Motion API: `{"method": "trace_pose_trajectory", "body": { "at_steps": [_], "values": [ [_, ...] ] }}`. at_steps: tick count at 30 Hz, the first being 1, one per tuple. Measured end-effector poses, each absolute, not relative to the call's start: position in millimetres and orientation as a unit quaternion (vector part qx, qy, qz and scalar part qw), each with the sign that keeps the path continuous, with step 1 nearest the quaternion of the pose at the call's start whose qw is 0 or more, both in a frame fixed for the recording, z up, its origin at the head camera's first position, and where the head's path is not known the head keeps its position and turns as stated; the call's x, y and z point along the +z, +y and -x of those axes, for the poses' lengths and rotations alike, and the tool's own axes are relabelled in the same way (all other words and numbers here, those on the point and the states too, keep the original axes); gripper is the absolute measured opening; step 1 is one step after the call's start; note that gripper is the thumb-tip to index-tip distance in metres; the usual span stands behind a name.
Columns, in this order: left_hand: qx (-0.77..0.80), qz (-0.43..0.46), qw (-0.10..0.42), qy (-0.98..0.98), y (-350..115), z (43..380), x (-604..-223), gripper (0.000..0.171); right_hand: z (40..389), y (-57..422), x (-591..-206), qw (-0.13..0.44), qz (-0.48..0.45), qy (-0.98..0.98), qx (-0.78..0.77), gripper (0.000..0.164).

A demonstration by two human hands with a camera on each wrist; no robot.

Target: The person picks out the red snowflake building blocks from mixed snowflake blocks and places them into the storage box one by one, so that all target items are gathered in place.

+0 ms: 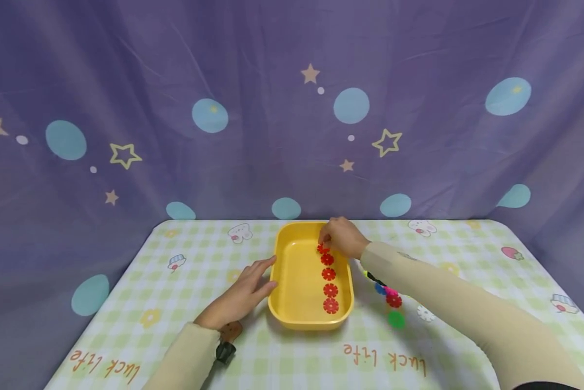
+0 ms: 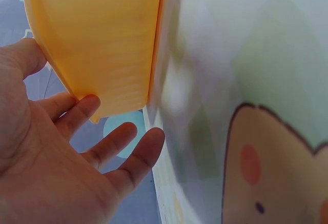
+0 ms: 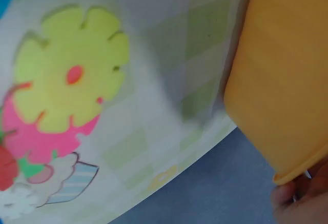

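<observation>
I see the left hand (image 1: 240, 292) released, straight fingers touching the yellow rounded-rectangular tray (image 1: 294, 281) on the table (image 1: 253, 363). Right hand (image 1: 345, 238), bent fingers at the farthest red notched round disc (image 1: 323, 250) of five lined up inside; can't tell if pinched. Multicoloured discs (image 1: 394, 300) lie right, outside.

Purple fabric curtain (image 1: 272, 49) w/ lt.-blue ovals (image 1: 351, 105) & tan stars (image 1: 310, 73) hangs behind a green-&-white checked tablecloth (image 1: 472, 249), printed w/ white cartoon animals (image 1: 421, 227), blue-striped cupcakes (image 1: 176, 262), a pink strawberry (image 1: 511, 253), yellow flowers (image 1: 150, 318) & orange "Luck Life" lettering (image 1: 392, 362), upside down in head-cam view.
</observation>
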State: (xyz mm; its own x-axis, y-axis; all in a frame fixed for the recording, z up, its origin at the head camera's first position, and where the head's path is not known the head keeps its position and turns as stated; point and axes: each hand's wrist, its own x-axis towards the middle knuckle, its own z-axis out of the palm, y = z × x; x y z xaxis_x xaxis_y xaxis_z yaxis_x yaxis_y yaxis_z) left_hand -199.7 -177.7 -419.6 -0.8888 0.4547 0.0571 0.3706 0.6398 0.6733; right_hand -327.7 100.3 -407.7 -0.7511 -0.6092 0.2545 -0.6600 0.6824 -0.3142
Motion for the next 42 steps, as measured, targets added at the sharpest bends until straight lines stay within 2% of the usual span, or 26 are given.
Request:
{"method": "trace_pose_trajectory", "body": {
  "at_steps": [16,20,24,28,32,36,38,42],
  "values": [
    [0.358,-0.233,0.066,0.902,-169.4,203.1,-417.5,0.063,316.5,87.2,-413.2,0.109,-0.271,-0.956,-0.014,0.011],
    [0.358,-0.232,0.063,0.902,-167.2,203.4,-418.2,0.063,313.6,89.1,-410.8,0.105,-0.267,-0.958,-0.004,0.014],
    [0.36,-0.232,0.067,0.901,-165.4,203.6,-420.0,0.061,311.3,104.3,-390.2,0.075,-0.27,-0.946,0.164,0.004],
    [0.361,-0.229,0.067,0.901,-166.0,203.7,-421.6,0.059,303.4,139.8,-366.3,0.036,-0.268,-0.921,0.281,0.008],
    [0.365,-0.224,0.066,0.901,-169.1,203.1,-422.7,0.059,281.6,183.1,-366.7,-0.034,-0.293,-0.922,0.25,0.007],
    [0.363,-0.221,0.065,0.903,-172.5,202.8,-423.8,0.059,254.7,217.8,-385.9,-0.105,-0.296,-0.926,0.21,0.011],
    [0.36,-0.22,0.062,0.904,-174.1,203.0,-424.4,0.059,246.0,229.6,-396.4,-0.114,-0.272,-0.932,0.21,0.015],
    [0.361,-0.217,0.062,0.905,-176.5,202.9,-425.4,0.058,244.1,240.9,-412.9,-0.087,-0.232,-0.944,0.218,0.029]
  ]
}}
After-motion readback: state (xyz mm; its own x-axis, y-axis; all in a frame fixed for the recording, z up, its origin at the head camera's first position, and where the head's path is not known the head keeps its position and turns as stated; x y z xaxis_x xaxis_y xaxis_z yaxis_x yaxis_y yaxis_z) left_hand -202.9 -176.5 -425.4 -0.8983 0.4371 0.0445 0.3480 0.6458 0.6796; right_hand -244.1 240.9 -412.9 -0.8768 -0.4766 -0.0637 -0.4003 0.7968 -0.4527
